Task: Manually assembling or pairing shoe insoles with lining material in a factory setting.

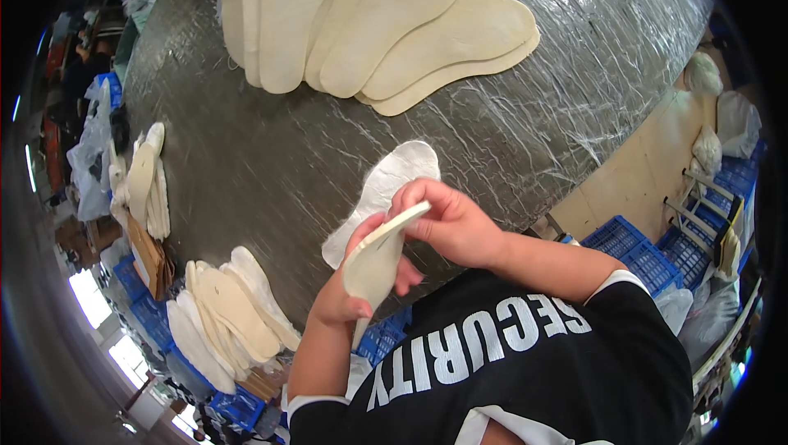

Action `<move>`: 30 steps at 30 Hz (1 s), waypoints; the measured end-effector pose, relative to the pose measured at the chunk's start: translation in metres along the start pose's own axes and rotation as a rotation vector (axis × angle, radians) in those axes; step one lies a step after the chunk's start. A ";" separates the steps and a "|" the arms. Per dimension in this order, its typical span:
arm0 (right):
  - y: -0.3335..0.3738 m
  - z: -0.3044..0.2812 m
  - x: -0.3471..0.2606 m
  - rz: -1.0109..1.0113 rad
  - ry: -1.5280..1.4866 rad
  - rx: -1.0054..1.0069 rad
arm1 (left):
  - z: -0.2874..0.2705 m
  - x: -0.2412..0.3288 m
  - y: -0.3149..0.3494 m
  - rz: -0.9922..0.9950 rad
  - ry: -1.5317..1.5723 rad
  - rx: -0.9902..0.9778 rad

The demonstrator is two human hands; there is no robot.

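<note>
A cream insole (376, 268) is tilted up on its edge between my two hands, above the near side of the table. My left hand (335, 297) wraps round its lower part, with the thumb on the near face and fingers behind. My right hand (455, 227) pinches the upper end of the same insole. Just beyond my hands a white, fuzzy-edged insole (402, 167) lies flat on the table, partly hidden by them. Farther off, a fanned pile of cream insoles (394, 10) overlaps at the far edge of the view.
The dark table (246, 166) has a wrinkled shiny covering. More insoles are stacked at its near left (234, 309) and far left (148, 178). Blue plastic crates (620, 244) stand on the floor at right, near plastic bags (737, 123).
</note>
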State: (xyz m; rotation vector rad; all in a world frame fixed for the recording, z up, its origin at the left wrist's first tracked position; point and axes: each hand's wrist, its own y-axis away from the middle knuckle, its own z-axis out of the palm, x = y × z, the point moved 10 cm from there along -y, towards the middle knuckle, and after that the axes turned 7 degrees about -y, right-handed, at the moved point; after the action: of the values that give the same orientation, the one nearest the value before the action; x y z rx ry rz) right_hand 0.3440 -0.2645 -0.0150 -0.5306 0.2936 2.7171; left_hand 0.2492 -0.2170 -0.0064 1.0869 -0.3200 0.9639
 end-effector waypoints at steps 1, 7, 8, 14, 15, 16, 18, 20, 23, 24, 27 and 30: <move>0.004 -0.002 0.008 0.124 0.040 0.061 | -0.003 -0.002 0.011 -0.006 -0.007 -0.005; 0.006 -0.087 -0.040 -0.004 0.724 0.481 | -0.051 0.025 0.061 0.165 -0.393 0.497; 0.009 -0.090 -0.041 0.115 0.664 0.525 | -0.049 0.043 0.060 0.213 -0.789 0.562; -0.003 -0.099 -0.013 0.385 0.482 0.412 | -0.027 0.061 0.008 0.195 -1.454 0.623; -0.002 -0.099 -0.012 0.377 0.451 0.406 | -0.032 0.056 0.006 0.183 -1.433 0.644; -0.002 -0.100 -0.013 0.376 0.440 0.411 | -0.036 0.052 0.004 0.172 -1.411 0.665; -0.002 -0.098 -0.013 0.402 0.433 0.378 | -0.037 0.049 -0.002 0.191 -1.444 0.678; -0.002 -0.100 -0.013 0.407 0.426 0.378 | -0.035 0.047 -0.007 0.209 -1.474 0.691; -0.003 -0.098 -0.016 0.400 0.442 0.358 | -0.035 0.043 -0.013 0.181 -1.477 0.711; -0.003 -0.099 -0.017 0.399 0.436 0.362 | -0.035 0.042 -0.013 0.182 -1.476 0.718; -0.003 -0.099 -0.018 0.391 0.470 0.361 | -0.035 0.042 -0.015 0.196 -1.495 0.724; -0.004 -0.099 -0.017 0.399 0.469 0.356 | -0.035 0.042 -0.016 0.198 -1.499 0.725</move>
State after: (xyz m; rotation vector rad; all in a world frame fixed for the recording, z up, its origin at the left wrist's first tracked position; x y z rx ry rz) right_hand 0.3925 -0.2928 -0.0989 -1.0919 1.0832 2.7672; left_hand 0.2782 -0.1678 -0.0054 2.3685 -1.3682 0.2133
